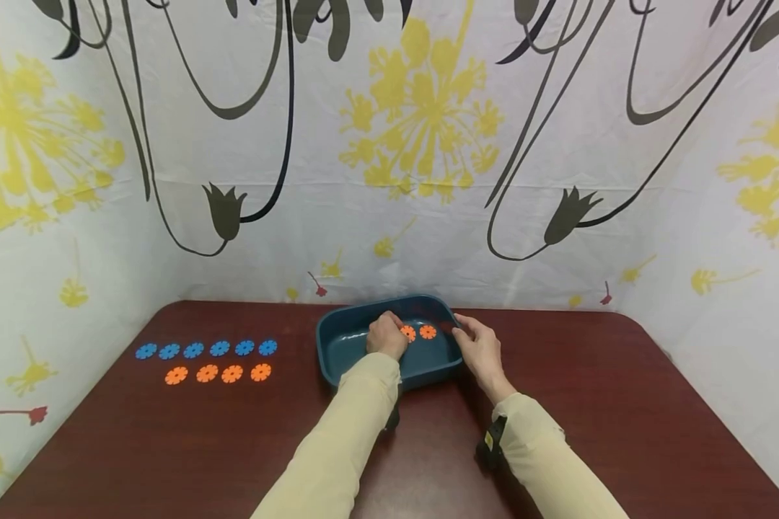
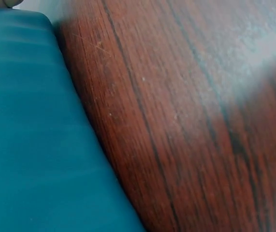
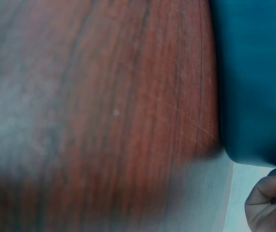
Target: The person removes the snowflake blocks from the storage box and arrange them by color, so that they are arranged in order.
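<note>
A teal plastic basin sits near the back of the table, its wall filling one side of both wrist views. My left hand reaches down inside it with curled fingers. Right beside those fingers is a notched orange disc, partly covered by the hand; a second orange disc lies to its right on the basin floor. The left fingertips are hidden, so I cannot tell whether they pinch a disc. My right hand grips the basin's right rim between thumb and fingers.
Left of the basin, a row of several blue discs lies behind a row of several orange discs. The dark red wooden table meets a white patterned curtain behind the basin and at both sides.
</note>
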The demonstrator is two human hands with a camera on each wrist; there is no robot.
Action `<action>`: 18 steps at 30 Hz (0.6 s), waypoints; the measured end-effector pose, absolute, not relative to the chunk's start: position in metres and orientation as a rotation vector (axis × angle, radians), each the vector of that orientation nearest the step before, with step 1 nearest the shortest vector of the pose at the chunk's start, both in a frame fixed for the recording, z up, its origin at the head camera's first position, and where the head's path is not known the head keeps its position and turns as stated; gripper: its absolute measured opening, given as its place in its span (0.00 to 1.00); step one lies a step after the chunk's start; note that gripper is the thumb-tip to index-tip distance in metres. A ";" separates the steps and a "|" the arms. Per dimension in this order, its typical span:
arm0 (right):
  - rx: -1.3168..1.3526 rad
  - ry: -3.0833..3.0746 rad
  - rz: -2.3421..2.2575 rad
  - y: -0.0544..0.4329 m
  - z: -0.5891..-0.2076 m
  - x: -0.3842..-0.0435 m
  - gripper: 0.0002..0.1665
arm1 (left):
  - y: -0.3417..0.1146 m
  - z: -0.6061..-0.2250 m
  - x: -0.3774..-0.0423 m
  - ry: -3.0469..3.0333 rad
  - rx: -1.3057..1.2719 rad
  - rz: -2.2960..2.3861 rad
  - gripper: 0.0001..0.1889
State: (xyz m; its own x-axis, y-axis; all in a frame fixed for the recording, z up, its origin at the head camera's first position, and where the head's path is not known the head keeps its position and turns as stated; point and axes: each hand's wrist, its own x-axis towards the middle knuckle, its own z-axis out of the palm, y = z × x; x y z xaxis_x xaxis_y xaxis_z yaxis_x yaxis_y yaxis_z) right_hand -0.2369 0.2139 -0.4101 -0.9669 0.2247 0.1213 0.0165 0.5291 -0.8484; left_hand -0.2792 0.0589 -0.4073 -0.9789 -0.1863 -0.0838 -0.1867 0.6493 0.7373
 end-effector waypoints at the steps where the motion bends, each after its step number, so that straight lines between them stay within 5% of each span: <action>1: -0.204 -2.555 1.412 0.213 -0.410 -0.237 0.21 | 0.059 -0.407 -0.279 2.854 -0.319 1.286 0.08; 18: -0.200 -2.553 1.395 0.213 -0.411 -0.238 0.20 | 0.050 -0.397 -0.272 2.395 -0.258 1.875 0.13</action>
